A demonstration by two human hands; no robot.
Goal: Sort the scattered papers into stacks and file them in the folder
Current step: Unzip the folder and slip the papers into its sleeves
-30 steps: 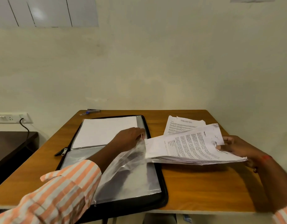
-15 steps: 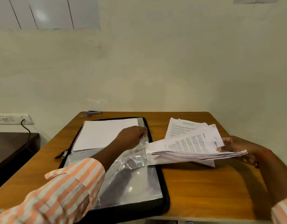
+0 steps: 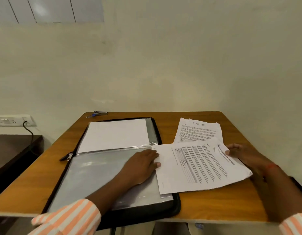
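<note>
Printed papers [image 3: 201, 168], a thin stack of white sheets dense with grey text and a shaded table, lie nearly flat at the table's 3 o'clock. Their left edge overlaps the right border of the folder [image 3: 176, 207]. Whether that edge has gone inside a pocket cannot be told. The right hand [image 3: 240, 155] holds the stack's far end, thumb on top and fingers curled beneath. The left hand [image 3: 141, 165] lies palm down on the clear sleeve [image 3: 96, 180] with its fingers stretched out and close together, the tips touching the stack's left edge.

The folder is a black zip case with rounded corners, open at the table's 9 o'clock. Its near half is glossy, slightly wrinkled plastic, and its far half carries a plain white sheet [image 3: 114, 134] under film. A metal zipper pull [image 3: 68, 156] hangs off its left side. A second pile [image 3: 199, 131] of printed pages with ragged top edges rests at 1 o'clock, partly under the held stack. A small stapler [image 3: 100, 113] sits at 11 o'clock on the smooth wooden table [image 3: 214, 206].

Half a second ago the left hand was lifting the sleeve, which billowed upward. Now the sleeve lies flat under that hand. The stack, then raised and fanned nearly edge-on, has come down level.
</note>
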